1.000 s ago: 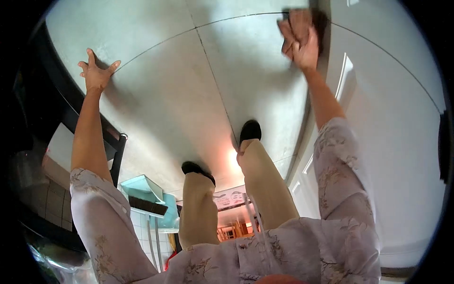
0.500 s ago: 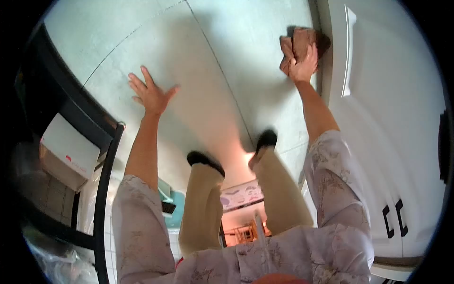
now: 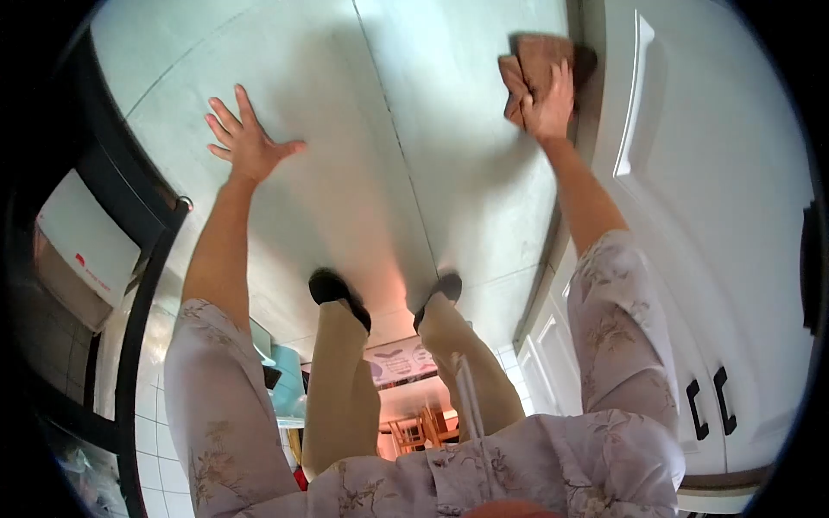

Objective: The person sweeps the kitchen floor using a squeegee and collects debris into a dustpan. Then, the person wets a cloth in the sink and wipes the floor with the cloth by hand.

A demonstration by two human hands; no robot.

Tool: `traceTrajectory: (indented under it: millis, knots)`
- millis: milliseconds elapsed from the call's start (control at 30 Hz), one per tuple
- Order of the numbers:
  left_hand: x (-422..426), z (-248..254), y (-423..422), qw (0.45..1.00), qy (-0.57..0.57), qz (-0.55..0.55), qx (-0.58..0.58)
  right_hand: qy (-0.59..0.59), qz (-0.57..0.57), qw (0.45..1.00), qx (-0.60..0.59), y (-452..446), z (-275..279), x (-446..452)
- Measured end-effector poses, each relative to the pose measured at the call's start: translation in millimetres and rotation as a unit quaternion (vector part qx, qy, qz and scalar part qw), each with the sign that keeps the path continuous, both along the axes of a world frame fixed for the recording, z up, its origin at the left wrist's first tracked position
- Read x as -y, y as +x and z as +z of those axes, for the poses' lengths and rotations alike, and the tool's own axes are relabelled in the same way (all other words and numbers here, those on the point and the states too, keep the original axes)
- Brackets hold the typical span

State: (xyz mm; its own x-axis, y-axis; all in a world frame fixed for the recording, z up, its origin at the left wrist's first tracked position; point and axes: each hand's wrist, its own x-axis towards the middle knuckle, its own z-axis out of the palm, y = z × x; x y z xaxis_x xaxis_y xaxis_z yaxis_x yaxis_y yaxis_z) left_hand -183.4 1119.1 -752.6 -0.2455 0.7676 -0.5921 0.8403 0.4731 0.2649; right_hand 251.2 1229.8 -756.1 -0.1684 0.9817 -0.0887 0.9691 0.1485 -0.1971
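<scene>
A crumpled brown cloth (image 3: 537,59) lies on the pale grey floor (image 3: 458,112), close to the base of the white cabinet. On top of it presses my right hand (image 3: 551,110), the fingers stretched over the fabric and the thumb against a fold. My left hand (image 3: 250,148) is off to the left with its fingers spread wide and nothing in it. It hovers over the floor; whether it touches is not plain.
White cabinet doors (image 3: 708,216) with black handles line the right side. A black metal rack (image 3: 155,281) holding a white box (image 3: 91,250) stands left. My shoes (image 3: 332,289) are on the floor, with a teal object (image 3: 287,384) and wooden furniture (image 3: 423,427) behind.
My right hand and the cloth have shifted slightly up and left in view. My left hand has moved left, still spread. My feet appear farther left.
</scene>
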Motion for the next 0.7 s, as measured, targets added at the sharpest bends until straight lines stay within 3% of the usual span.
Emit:
traceTrajectory:
  millis: [133, 233, 333, 400, 500, 633, 700]
  knots:
    - [1, -4, 2, 1.000, -0.003, -0.007, -0.008, 0.026, 0.197, 0.979, -0.034, 11, 1, -70]
    - [-3, 1, 4, 1.000, 0.000, 0.004, -0.012, 0.011, 0.231, 0.969, -0.092, 16, 6, -91]
    - [-2, 1, 8, 0.999, -0.026, 0.003, -0.026, -0.018, 0.122, 0.986, -0.113, 24, 7, -54]
    - [0, -2, 5, 1.000, -0.010, 0.006, -0.023, 0.025, 0.060, 0.991, -0.117, 39, 1, -4]
    - [1, -2, 5, 1.000, 0.001, 0.005, -0.023, -0.051, -0.065, 0.992, -0.094, 62, 17, 86]
    - [3, 1, 6, 1.000, 0.014, 0.012, -0.020, -0.049, -0.128, 0.990, -0.025, 105, 10, 222]
    - [1, -2, 5, 0.999, -0.004, 0.009, -0.034, -0.033, -0.126, 0.991, -0.014, 104, 7, 222]
